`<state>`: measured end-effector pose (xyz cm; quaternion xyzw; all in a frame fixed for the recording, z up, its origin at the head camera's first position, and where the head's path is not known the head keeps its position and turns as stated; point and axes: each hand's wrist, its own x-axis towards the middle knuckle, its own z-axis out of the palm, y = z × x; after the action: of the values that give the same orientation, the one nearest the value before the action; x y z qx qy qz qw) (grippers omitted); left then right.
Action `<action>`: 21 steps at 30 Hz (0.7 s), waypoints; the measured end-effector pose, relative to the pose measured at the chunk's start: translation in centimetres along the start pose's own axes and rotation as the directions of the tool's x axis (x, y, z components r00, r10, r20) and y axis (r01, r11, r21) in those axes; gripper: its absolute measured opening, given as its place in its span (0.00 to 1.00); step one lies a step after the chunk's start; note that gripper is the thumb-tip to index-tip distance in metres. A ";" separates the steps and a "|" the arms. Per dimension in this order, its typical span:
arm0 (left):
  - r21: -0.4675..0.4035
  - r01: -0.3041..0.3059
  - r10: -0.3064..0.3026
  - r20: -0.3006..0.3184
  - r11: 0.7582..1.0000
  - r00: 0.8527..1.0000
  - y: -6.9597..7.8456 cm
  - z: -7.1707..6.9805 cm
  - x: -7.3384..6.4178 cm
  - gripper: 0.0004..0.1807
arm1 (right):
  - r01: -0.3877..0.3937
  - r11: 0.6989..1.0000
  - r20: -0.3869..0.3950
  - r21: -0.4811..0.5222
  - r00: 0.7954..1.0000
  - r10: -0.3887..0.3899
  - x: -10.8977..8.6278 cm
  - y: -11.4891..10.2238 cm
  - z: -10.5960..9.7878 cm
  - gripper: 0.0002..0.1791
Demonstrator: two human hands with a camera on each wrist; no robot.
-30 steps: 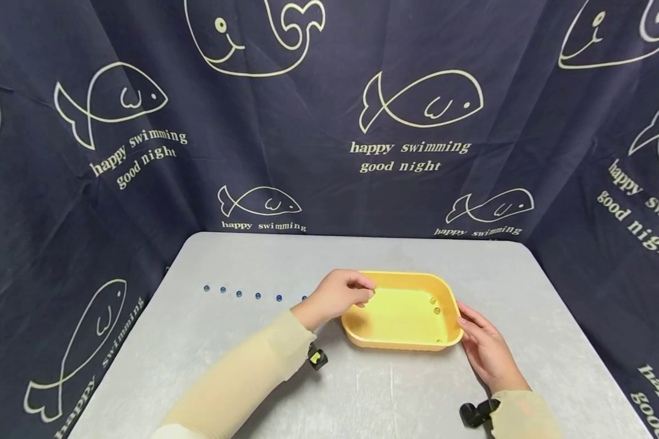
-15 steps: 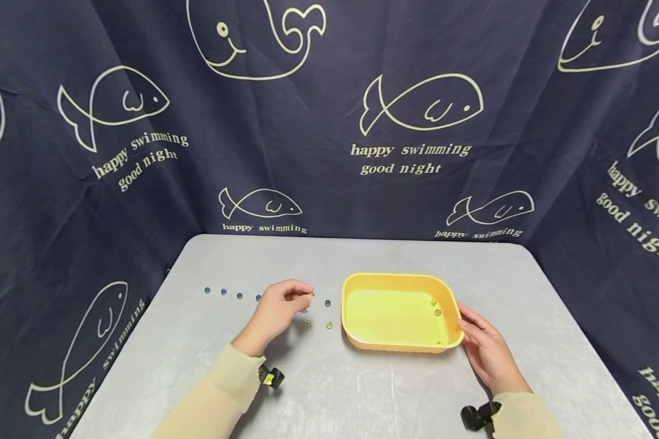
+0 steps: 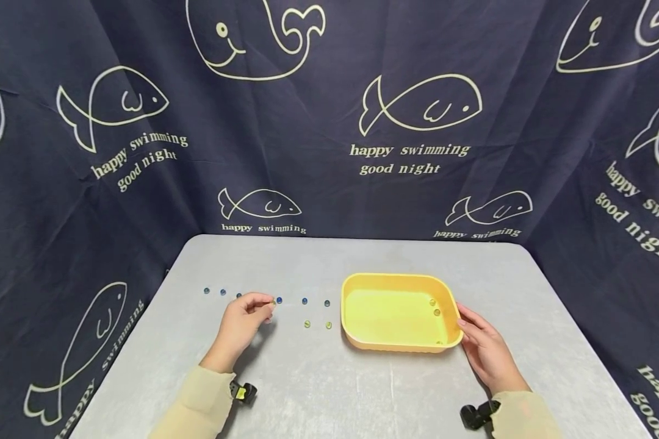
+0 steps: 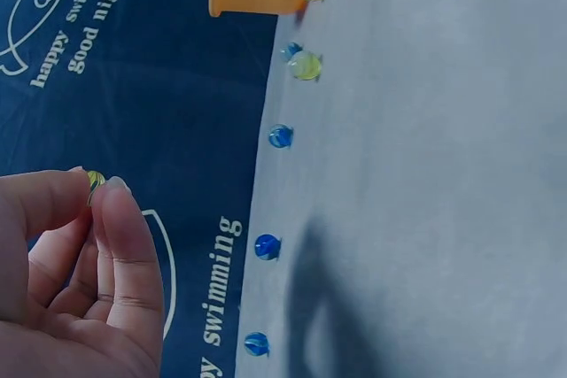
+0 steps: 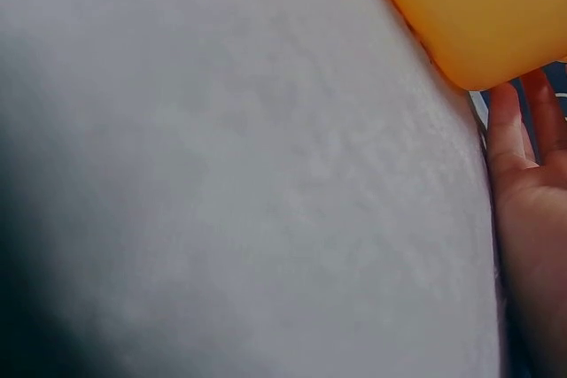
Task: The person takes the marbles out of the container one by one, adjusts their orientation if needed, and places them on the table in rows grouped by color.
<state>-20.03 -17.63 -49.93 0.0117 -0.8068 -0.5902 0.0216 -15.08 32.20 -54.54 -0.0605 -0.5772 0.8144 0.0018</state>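
My left hand pinches a yellow-streaked glass marble between thumb and fingertips, raised over the left part of the table. In the head view it overlaps a row of blue marbles, close beside one blue marble. Two yellow marbles, one of them this yellow marble, lie in front of the row's right end. On the right, the fingers of my right hand rest, extended, against the outer right wall of a yellow plastic bin. Inside it, near the right end, are a few yellow marbles.
The blue row runs from a far-left marble to one marble just left of the bin. Behind the grey table hangs a dark blue curtain with fish drawings. A black wrist camera sits on the left sleeve.
My left hand has come out from over the bin and moved left along the blue row, holding the yellow marble. The right hand and the bin stay where they were.
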 end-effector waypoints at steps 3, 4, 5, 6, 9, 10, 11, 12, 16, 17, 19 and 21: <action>-0.004 0.003 -0.003 0.009 1.000 1.000 -0.1 0.2 -0.2 0.05 | -0.005 1.000 0.006 -0.006 1.000 0.005 -0.1 0.0 -0.1 0.25; -0.005 0.002 -0.002 0.011 1.000 1.000 -0.1 0.3 -0.2 0.05 | -0.005 1.000 0.005 -0.007 1.000 0.005 -0.1 -0.1 -0.1 0.25; -0.003 0.002 -0.002 0.013 1.000 1.000 -0.2 0.4 -0.2 0.06 | -0.008 1.000 0.004 -0.005 1.000 0.008 -0.1 -0.1 -0.1 0.25; -0.001 0.003 -0.003 0.016 1.000 1.000 -0.3 0.5 -0.2 0.06 | -0.009 1.000 0.002 -0.003 1.000 0.009 -0.1 -0.1 0.0 0.25; 0.018 0.016 -0.016 0.019 1.000 1.000 -0.7 0.7 0.0 0.07 | -0.015 1.000 -0.007 -0.004 1.000 0.015 -0.1 0.0 -0.1 0.25; 0.025 0.022 -0.022 0.019 0.999 1.000 -0.9 0.8 0.1 0.07 | -0.013 1.000 -0.013 -0.001 1.000 0.013 -0.2 0.0 -0.1 0.25; 0.033 0.028 -0.029 0.018 0.999 0.999 -1.1 0.8 0.2 0.07 | -0.014 1.000 -0.015 -0.001 1.000 0.014 -0.2 0.0 -0.1 0.25; 0.037 0.033 -0.034 0.017 0.999 0.999 -1.3 0.9 0.3 0.07 | -0.013 1.000 -0.017 -0.001 1.000 0.013 -0.2 0.0 -0.1 0.25; 0.045 0.040 -0.041 0.010 0.998 0.999 -2.5 1.0 0.6 0.07 | -0.008 1.000 -0.013 0.004 1.000 0.008 -0.1 0.1 -0.1 0.25; 0.036 0.040 -0.040 0.010 0.999 0.999 -2.7 1.0 0.7 0.07 | -0.006 1.000 -0.011 0.004 1.000 0.006 -0.1 0.1 -0.2 0.25; 0.016 0.045 -0.045 0.011 0.999 0.999 -3.2 1.0 0.8 0.06 | -0.002 1.000 -0.005 0.004 1.000 0.002 -0.1 0.1 -0.1 0.25; -0.004 0.055 -0.054 0.011 0.999 0.998 -3.5 1.0 0.9 0.06 | 0.004 1.000 0.001 0.009 1.000 -0.004 0.0 0.0 -0.1 0.25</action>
<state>-20.98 -17.78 -53.54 0.0304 -0.8050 -0.5926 0.0011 -15.04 32.27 -54.59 -0.0589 -0.5735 0.8171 0.0033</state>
